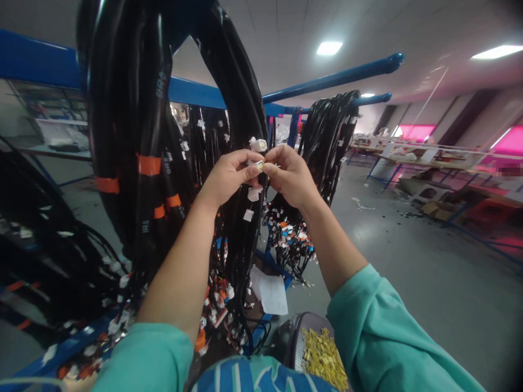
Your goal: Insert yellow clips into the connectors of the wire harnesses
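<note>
Both hands meet in front of a hanging bundle of black wire harnesses (241, 81). My left hand (231, 173) pinches a small white connector (259, 165) between thumb and fingers. From the other side, my right hand (288, 171) has its thumb and forefinger closed at the same connector, by a tiny yellow part; whether it grips that part is hard to make out. Just above the fingertips another white connector (258, 145) sticks out of the bundle. Below them hang more white connectors (254, 194).
A blue rack with rails (339, 76) carries more harnesses (327, 130) at the right and thick taped ones (122, 136) at the left. By my lap stands a basket (297, 343) of yellow parts (322, 354). Paper sheets (273, 294) lie low on the rack. Worktables (404, 158) stand farther right.
</note>
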The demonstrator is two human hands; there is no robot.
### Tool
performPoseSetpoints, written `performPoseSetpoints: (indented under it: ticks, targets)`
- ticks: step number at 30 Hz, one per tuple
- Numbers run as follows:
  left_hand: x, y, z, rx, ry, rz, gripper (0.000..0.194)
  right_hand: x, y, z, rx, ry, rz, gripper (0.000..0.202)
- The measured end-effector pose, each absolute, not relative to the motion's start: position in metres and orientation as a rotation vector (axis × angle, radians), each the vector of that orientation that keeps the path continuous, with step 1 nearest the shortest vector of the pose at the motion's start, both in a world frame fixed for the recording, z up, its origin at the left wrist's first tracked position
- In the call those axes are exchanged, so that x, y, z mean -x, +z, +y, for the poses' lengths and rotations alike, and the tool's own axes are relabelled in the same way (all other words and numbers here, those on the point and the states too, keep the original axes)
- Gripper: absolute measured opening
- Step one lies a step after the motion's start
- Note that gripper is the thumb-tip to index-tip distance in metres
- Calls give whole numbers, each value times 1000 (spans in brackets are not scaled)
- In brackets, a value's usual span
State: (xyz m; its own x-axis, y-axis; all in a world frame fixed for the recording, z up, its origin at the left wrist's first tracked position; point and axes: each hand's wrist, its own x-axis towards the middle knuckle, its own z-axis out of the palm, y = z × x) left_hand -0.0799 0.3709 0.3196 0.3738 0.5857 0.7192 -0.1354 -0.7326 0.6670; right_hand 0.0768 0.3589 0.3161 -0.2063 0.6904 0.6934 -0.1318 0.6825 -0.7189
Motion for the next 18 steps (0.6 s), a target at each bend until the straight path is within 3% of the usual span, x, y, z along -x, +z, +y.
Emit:
performPoseSetpoints:
  ticks: [18]
  targets:
    - [81, 322, 362, -2072, 1364, 460, 19, -82, 320, 353, 510, 911, -1671, 31]
